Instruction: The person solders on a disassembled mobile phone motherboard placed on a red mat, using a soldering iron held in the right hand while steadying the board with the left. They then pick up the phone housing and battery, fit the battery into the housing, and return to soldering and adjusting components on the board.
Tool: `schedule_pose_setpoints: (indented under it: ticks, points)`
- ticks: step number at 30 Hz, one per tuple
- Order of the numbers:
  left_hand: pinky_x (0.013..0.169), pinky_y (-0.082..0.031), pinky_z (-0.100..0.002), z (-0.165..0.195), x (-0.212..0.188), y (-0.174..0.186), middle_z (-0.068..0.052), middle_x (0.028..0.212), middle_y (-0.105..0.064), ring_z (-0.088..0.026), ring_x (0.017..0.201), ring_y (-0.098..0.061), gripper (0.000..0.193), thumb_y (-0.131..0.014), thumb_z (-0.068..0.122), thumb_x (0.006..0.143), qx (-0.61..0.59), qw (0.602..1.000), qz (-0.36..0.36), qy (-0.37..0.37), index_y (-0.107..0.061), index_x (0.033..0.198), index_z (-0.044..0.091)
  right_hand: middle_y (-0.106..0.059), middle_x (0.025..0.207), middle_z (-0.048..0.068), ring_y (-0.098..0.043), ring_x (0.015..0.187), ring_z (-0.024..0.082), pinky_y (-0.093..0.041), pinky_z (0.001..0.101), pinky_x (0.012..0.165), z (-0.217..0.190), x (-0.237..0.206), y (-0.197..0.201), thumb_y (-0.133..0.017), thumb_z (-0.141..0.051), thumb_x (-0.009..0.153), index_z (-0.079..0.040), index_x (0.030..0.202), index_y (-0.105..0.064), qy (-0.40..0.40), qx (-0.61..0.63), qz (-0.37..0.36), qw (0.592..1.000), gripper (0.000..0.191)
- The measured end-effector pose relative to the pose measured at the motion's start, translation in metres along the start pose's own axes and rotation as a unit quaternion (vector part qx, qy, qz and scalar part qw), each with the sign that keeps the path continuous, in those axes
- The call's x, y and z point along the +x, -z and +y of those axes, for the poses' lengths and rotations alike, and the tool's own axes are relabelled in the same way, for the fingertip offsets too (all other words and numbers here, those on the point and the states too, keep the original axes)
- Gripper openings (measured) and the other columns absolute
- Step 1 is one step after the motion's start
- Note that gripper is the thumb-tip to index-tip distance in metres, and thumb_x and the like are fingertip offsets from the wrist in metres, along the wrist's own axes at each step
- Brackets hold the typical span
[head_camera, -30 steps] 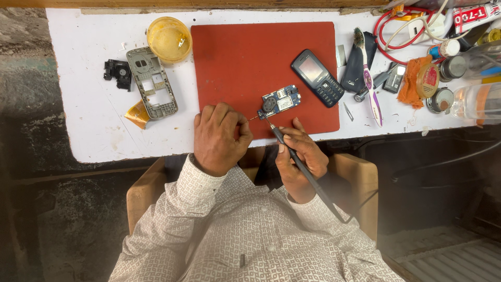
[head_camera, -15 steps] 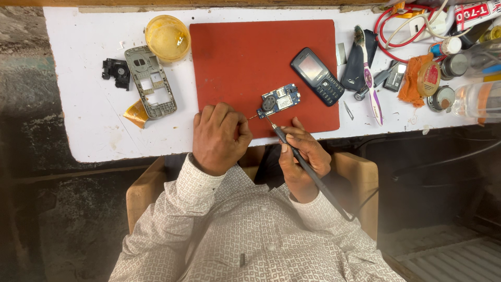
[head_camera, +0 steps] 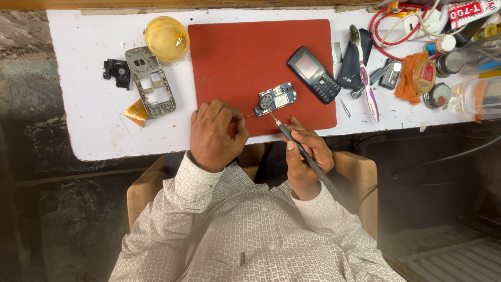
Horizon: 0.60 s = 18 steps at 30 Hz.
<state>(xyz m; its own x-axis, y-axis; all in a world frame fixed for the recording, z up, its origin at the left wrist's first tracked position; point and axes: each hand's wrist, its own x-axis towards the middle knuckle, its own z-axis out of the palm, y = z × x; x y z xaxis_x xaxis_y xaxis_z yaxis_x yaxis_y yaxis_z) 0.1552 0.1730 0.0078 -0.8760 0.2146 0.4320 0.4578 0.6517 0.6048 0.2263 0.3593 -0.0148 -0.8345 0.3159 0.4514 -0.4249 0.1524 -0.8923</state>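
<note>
Soldering iron (head_camera: 305, 151) tip lowered, one circuit board (head_camera: 275, 98)

One red rubber mat (head_camera: 261, 57), one blue circuit board (head_camera: 275, 98), one black keypad phone (head_camera: 313, 74), one grey plastic phone frame (head_camera: 150, 81), one yellow round bowl (head_camera: 166, 38).

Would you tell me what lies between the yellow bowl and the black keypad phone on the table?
In the head view, only the bare upper part of the red mat lies between the yellow bowl and the black keypad phone.
</note>
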Motion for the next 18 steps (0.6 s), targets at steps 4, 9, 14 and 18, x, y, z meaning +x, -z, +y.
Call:
schedule_pose_setpoints:
  ticks: [4,9,14,18]
  points:
    - [0.076,-0.041,-0.039,0.0,0.001,0.001,-0.001,0.092,-0.06,-0.023,0.085,-0.056,0.015,-0.079,0.012,0.083,0.004,1.0,-0.005,-0.011,-0.067,0.092,0.01,-0.074,0.101,0.015,-0.074,0.099,0.022,-0.051,0.0543,0.118,-0.001,-0.001,0.005,-0.067,-0.005,0.1,-0.002,0.111,-0.065,0.004,-0.019,-0.002,1.0,0.011]
    - [0.077,-0.04,-0.039,-0.002,0.003,0.001,0.0,0.093,-0.061,-0.023,0.086,-0.056,0.013,-0.08,0.013,0.085,0.013,1.0,-0.015,-0.011,-0.068,0.09,0.012,-0.074,0.1,0.014,-0.074,0.103,0.024,-0.05,0.0537,0.119,-0.001,-0.001,0.009,-0.068,-0.002,0.098,-0.002,0.11,-0.065,0.024,-0.015,-0.022,0.999,0.012]
    - [0.075,-0.04,-0.039,-0.003,0.008,-0.001,0.0,0.089,-0.063,-0.023,0.083,-0.055,0.013,-0.08,0.012,0.081,-0.008,0.999,-0.025,0.022,-0.067,0.085,0.011,-0.074,0.1,0.014,-0.074,0.103,0.024,-0.051,0.0538,0.118,0.002,-0.003,0.011,-0.069,-0.001,0.097,-0.003,0.109,-0.066,0.041,0.0,-0.017,0.999,0.013]
    - [0.075,-0.049,-0.037,-0.005,0.014,0.005,-0.003,0.087,-0.067,-0.023,0.08,-0.061,0.014,-0.078,0.008,0.083,-0.092,0.994,-0.04,0.043,-0.064,0.084,0.007,-0.074,0.1,0.014,-0.074,0.104,0.024,-0.05,0.0542,0.118,0.001,-0.004,0.013,-0.069,-0.002,0.097,-0.003,0.11,-0.066,0.045,0.0,-0.011,0.999,0.013]
